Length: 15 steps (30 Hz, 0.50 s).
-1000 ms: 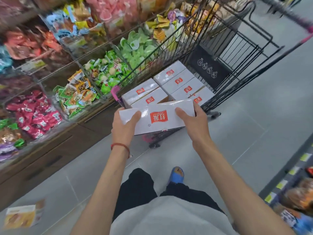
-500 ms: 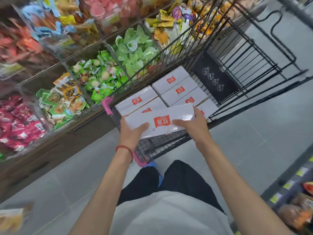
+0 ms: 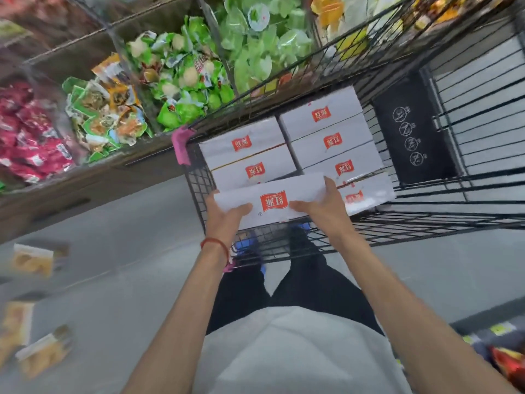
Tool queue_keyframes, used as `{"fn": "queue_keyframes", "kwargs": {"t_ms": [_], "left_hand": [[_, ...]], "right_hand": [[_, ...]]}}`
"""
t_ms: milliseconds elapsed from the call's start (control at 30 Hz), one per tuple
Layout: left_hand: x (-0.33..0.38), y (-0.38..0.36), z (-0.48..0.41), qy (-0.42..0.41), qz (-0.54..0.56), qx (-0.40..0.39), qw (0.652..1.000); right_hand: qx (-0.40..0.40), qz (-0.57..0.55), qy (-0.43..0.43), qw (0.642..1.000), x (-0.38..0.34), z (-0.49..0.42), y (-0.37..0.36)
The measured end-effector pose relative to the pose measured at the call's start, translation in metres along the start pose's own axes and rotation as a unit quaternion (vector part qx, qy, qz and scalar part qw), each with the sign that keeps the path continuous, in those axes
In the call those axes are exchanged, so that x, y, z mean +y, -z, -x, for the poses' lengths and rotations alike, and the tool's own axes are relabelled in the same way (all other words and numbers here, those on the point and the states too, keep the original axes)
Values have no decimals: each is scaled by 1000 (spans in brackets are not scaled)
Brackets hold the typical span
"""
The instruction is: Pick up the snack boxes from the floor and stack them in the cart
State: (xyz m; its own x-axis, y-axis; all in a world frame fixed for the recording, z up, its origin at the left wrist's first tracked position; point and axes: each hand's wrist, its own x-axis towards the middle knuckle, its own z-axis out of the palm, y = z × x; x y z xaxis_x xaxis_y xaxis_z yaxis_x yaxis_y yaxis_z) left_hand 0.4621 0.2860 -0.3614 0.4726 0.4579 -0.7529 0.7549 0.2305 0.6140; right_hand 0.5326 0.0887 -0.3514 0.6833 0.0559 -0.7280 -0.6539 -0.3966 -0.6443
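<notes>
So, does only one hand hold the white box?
No, the left hand and the right hand both grip the white box.

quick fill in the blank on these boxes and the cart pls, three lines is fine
1. The left hand and right hand grip the held box, whose logo is ____.
2. The red string circles the ____ wrist.
3. The stacked boxes in the cart form ____ columns.
Missing words: red; left; two.

Brightly, evenly lit, softly shadowed. Fairly sharp at the cart [image 3: 197,180]; smeared by motion blur far left of the cart, worst at the floor packets [image 3: 34,260]. Bowed by wide-angle distortion right of it.
</notes>
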Motion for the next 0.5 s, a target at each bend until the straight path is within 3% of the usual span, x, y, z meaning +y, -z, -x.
{"fn": "queue_keyframes", "kwargs": {"t_ms": [267,500], "left_hand": [[-27,-20,-29,46,22,88,995],[-60,-23,-68,66,42,93,993]], "right_hand": [[-73,111,10,991,18,-54,-2],[-62,166,18,984,49,-97,-24]]}}
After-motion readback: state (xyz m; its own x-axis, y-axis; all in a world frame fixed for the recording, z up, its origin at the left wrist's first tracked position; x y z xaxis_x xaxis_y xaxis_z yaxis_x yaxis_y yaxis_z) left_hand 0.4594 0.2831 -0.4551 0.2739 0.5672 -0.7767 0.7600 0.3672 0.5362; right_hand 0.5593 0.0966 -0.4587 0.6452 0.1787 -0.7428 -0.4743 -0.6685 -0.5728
